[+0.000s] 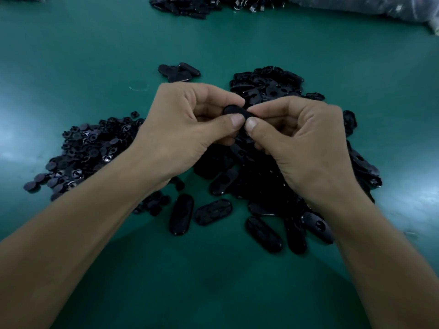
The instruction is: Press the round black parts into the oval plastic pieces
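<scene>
My left hand (pixel 183 124) and my right hand (pixel 301 141) meet above the table's middle, both pinching one black oval plastic piece (pixel 234 110) between thumbs and fingers. Both thumbs press on it side by side. Whether a round part sits in it is hidden by my fingers. A heap of small round black parts (pixel 88 150) lies at the left. A larger heap of black oval pieces (pixel 263 191) spreads under and beyond my right hand.
A small group of oval pieces (pixel 179 71) lies apart behind my left hand. More black parts (pixel 190 5) are piled at the far edge, beside a plastic bag (pixel 370 7) at the back right. The green table (pixel 71 55) carries everything.
</scene>
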